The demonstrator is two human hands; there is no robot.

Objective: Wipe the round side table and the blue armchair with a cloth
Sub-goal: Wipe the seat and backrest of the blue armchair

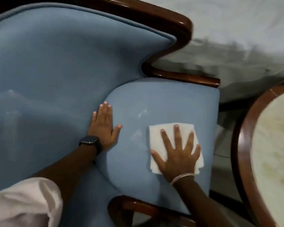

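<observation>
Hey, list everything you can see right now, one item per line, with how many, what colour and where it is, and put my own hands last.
Blue upholstered armchair: one, light blue fabric with a dark glossy wood frame, filling the left and centre.
Blue seat cushion: one, light blue, centre, with faint pale marks.
Folded white cloth: one, white, flat on the seat cushion under the right hand.
Round side table: one, dark wood rim around a pale marbled top, right edge, partly out of view.
Black wristwatch: one, on the left wrist.
Silver bracelet: one, on the right wrist.
White sleeve: one, bottom left.
Left hand: flat on the cushion's left edge.
Right hand: fingers spread, pressing the cloth.
</observation>
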